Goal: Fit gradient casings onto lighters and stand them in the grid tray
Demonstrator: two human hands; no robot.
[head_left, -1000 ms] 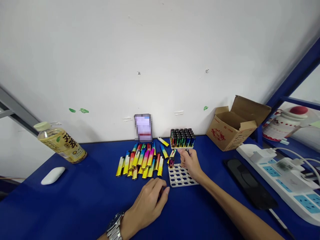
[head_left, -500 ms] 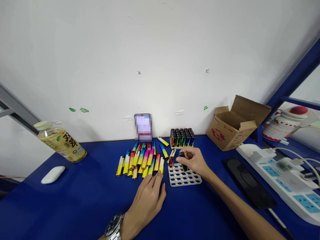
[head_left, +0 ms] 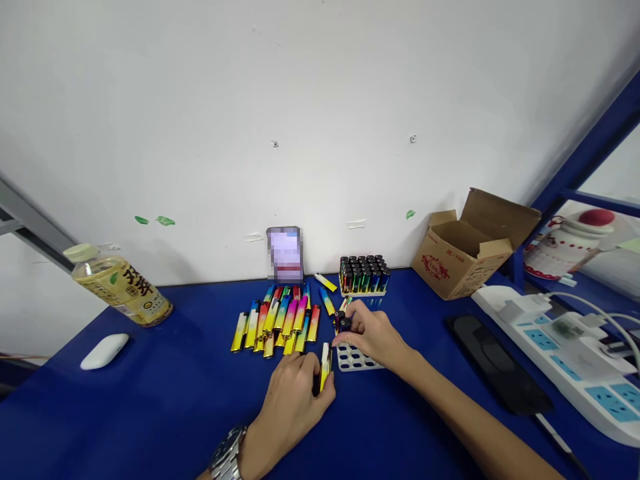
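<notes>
My left hand (head_left: 293, 400), with a watch on its wrist, is closed round a yellow lighter (head_left: 325, 365) near the front left corner of a white slotted tray (head_left: 353, 359). My right hand (head_left: 373, 335) pinches a dark-topped lighter (head_left: 344, 323) at the tray's far left corner, beside another lighter standing there. A pile of several colourful lighters (head_left: 280, 320) lies on the blue table just left of the tray. Behind it stands a full tray of lighters (head_left: 364, 275) near the wall.
A tea bottle (head_left: 120, 285) lies at the far left with a white mouse (head_left: 104, 351) in front. An open cardboard box (head_left: 470, 243) sits at the right, then a black pad (head_left: 495, 373) and a white power strip (head_left: 565, 360). A small card (head_left: 285, 255) leans on the wall.
My left hand took a yellow lighter from the pile's right end and lifted it. My right hand carried its lighter left and down to the tray's far left corner.
</notes>
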